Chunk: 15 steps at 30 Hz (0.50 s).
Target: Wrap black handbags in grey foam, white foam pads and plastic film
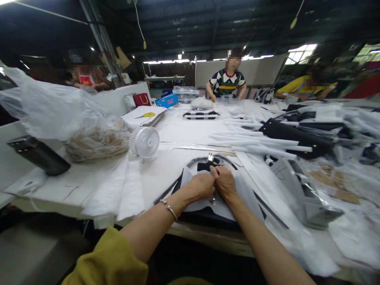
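Note:
A black bag (208,218) lies flat at the table's near edge, with a thin white wrapping sheet (244,198) over much of it. My left hand (202,184) and my right hand (225,181) meet above its middle, both with closed fingers and thumbs together. What they pinch is hidden behind the fingers. Just beyond the fingertips are a black strap-like piece (204,166) and a shiny metal clasp (210,156). A small metal fitting (213,200) shows below, between my wrists. The bag's handle or strap curves round the far side under clear plastic.
On the left stand a white fan (145,142), a dark bottle (38,154) and a large plastic bag (68,111). Yellow scissors (147,115) lie on papers. White padded tubes (261,143), black bags and a grey box-like piece (299,194) crowd the right. Several people work beyond.

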{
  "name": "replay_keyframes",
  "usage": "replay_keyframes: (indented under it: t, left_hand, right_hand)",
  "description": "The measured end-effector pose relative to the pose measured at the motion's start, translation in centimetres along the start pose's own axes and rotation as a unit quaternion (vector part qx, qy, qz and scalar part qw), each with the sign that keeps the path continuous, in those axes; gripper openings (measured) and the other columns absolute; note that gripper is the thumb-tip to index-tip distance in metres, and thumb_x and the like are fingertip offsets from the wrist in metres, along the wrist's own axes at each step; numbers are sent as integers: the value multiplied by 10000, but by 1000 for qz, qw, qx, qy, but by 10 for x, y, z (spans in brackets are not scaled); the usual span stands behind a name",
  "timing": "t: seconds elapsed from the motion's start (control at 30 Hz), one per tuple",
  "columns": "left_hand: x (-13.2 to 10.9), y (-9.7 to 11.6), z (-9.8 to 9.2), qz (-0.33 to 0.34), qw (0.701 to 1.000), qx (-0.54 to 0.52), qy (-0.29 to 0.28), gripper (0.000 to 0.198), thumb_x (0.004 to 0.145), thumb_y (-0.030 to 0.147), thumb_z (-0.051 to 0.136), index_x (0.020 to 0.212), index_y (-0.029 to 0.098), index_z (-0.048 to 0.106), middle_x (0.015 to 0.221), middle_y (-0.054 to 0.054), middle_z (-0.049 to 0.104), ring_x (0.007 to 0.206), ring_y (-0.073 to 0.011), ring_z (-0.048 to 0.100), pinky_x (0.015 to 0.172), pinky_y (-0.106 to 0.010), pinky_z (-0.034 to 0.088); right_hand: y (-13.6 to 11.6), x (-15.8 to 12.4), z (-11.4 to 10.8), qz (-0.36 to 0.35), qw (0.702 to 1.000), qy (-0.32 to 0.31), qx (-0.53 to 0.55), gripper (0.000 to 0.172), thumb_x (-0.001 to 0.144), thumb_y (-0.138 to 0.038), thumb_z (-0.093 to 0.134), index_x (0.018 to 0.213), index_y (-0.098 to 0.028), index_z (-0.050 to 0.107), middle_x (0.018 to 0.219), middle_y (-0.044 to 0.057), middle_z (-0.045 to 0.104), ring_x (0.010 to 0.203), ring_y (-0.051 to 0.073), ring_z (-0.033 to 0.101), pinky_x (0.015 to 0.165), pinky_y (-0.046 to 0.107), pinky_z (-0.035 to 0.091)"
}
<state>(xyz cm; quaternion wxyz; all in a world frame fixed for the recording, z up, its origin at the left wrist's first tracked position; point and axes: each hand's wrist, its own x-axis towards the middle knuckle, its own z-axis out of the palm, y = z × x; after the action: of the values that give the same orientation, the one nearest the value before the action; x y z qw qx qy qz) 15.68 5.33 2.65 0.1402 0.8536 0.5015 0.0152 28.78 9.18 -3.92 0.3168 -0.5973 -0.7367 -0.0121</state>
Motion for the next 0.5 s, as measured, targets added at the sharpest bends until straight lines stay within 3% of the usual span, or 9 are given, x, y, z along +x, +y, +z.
replay_keyframes:
  t: [0.17,0.27,0.4,0.5]
  left_hand:
    - [-7,-5,35,-52,989,38,131,166,977,246,450,1069,209,584,1027,-61,688,938,-215,668,768,-314,518]
    - [-8,-10,42,-58,979,53,186,130,967,229,488,1046,190,584,1085,-88,656,1080,-247,613,907,-384,497]
    - [-2,-15,47,-40,969,58,236,202,964,226,525,1153,170,572,1212,-96,638,1290,-274,495,1118,-492,349]
    - [0,-16,51,-42,965,60,253,261,980,244,513,1227,169,552,1293,-86,619,1328,-269,467,1179,-527,248]
  right_hand:
    - [4,-2,-5,13,999,-31,13,382,979,-342,527,650,-212,673,733,43,698,768,193,606,714,311,348]
    - [4,-3,-10,8,999,-44,10,344,968,-329,553,679,-212,698,771,46,713,794,200,609,724,318,356]
    - [3,-6,-14,-30,998,-49,-28,274,964,-304,567,764,-203,725,837,61,720,845,229,610,756,346,373]
    - [4,-8,-15,-46,997,-48,-46,245,964,-289,565,801,-204,726,863,64,721,854,244,608,762,361,381]
